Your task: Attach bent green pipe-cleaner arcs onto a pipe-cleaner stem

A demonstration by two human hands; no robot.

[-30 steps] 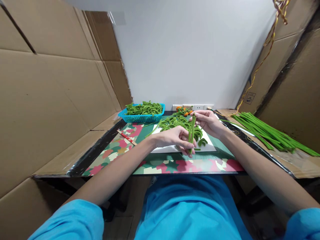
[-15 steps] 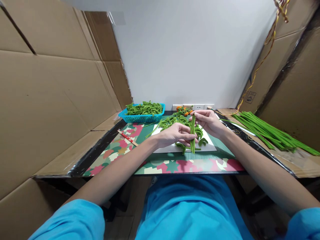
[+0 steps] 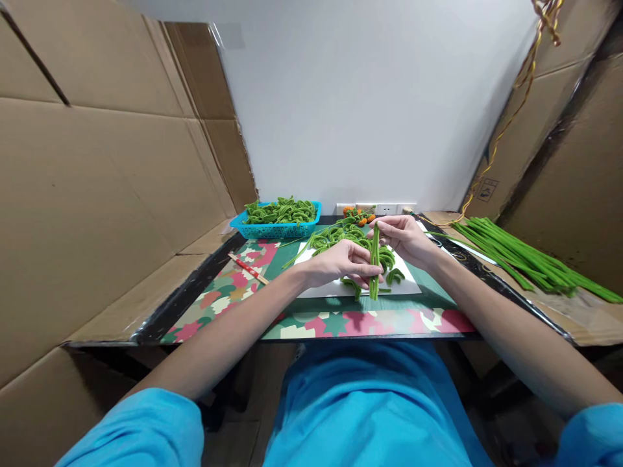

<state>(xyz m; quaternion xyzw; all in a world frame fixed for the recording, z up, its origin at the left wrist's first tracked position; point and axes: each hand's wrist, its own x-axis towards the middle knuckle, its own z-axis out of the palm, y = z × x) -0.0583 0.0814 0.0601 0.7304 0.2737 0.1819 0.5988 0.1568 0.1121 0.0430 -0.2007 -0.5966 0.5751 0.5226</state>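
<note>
Folded green pipe cleaners [image 3: 374,250] stand nearly upright between my hands, over a white sheet [image 3: 407,280]. My left hand [image 3: 357,263] pinches them near the lower end between thumb and fingers. The top end sits between the thumb and fingertips of my right hand [image 3: 395,232]. Behind and beneath my hands lies a pile of bent green pipe cleaner pieces [image 3: 327,239]. One curled piece [image 3: 395,276] rests on the sheet to the right, another [image 3: 351,286] to the left of the held ones.
A blue basket [image 3: 277,230] full of curled green pieces stands at the back left. Orange flower-like pieces [image 3: 366,216] lie by the wall sockets [image 3: 387,209]. Long straight green pipe cleaners [image 3: 530,256] lie on cardboard at right. A red-banded stick [image 3: 248,268] lies left. Cardboard walls flank the table.
The lower end of the held pipe cleaners has shifted slightly left, and its strands look a little more spread. Both hands stay almost in place.
</note>
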